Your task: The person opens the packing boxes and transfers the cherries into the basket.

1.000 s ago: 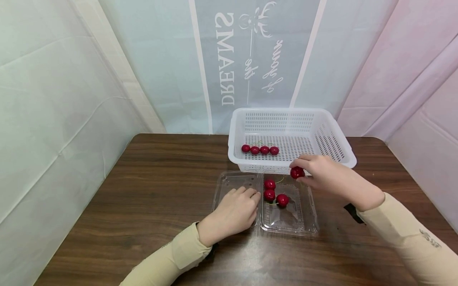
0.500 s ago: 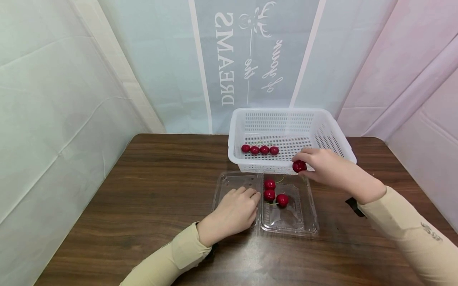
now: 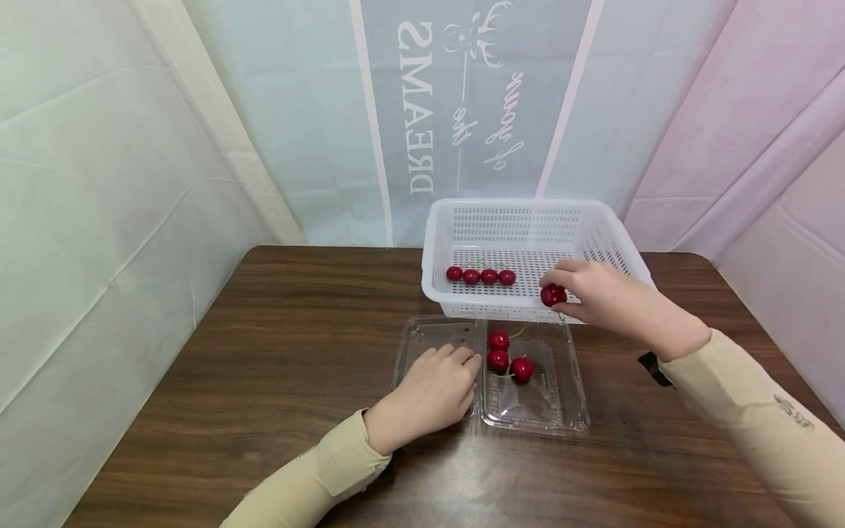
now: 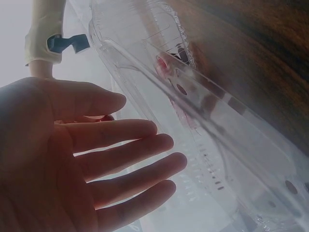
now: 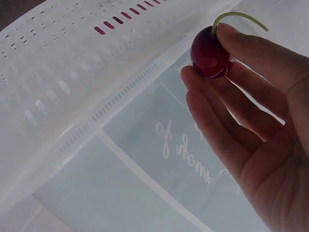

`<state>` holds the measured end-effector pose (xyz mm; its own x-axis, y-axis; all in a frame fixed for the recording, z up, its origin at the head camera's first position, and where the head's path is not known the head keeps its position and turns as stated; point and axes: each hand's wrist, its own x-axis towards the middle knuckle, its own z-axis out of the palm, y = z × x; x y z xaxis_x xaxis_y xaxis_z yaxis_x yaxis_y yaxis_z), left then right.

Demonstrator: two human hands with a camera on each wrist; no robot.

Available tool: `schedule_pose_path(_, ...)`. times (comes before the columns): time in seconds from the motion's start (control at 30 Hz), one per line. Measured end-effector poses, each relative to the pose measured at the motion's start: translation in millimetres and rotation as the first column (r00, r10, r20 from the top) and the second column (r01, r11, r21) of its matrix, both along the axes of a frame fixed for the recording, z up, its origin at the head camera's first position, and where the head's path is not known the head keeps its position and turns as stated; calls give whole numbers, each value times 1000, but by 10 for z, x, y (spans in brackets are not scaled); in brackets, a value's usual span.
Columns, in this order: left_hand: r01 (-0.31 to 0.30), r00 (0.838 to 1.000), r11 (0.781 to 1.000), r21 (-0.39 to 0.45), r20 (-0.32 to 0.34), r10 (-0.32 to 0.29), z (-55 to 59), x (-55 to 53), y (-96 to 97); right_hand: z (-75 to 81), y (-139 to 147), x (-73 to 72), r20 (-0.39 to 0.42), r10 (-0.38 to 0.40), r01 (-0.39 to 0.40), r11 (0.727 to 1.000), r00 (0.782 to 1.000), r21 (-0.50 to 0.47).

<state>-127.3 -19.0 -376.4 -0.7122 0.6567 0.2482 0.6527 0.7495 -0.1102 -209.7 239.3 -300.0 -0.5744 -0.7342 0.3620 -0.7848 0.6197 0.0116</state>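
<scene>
My right hand (image 3: 604,297) pinches a dark red cherry (image 3: 553,295) between thumb and fingers, over the front rim of the white basket (image 3: 430,286). In the right wrist view, the cherry (image 5: 210,53) has a curved green stem near the thumb. My left hand (image 3: 429,392) lies over the left half of a clear plastic clamshell box (image 3: 571,411), its fingers extended and apart in the left wrist view. Three cherries (image 3: 522,369) with green stems sit in the box's right half. Inside the basket, several cherries (image 3: 488,276) stand in a row at the left front.
The basket stands at the back of the brown wooden table (image 3: 317,330), directly behind the clamshell. A pale blue printed curtain (image 3: 330,110) hangs behind it, with white cloth (image 3: 119,220) on the left side.
My right hand has carried the cherry up and away from the clamshell, to the basket's front rim. My left hand and the other cherries stay where they were.
</scene>
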Motion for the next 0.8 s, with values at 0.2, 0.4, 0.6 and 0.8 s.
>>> schedule_pose_path(0.2,3,1000,1000,5,4,-3,7,-3,-6,25,-9,-40,24,-32,31,999,999,21)
schedule_pose_path(0.4,6,1000,1000,-1,9,-6,18,-5,-7,72,-27,-90,68,-64,61,997,996,47)
schedule_pose_path(0.6,5,1000,1000,0,9,-5,28,-4,-6,92,-62,-180,49,-36,34,999,998,35)
schedule_pose_path(0.8,3,1000,1000,-1,17,-3,29,-1,-7,109,-96,-255,55,-32,30,999,998,43)
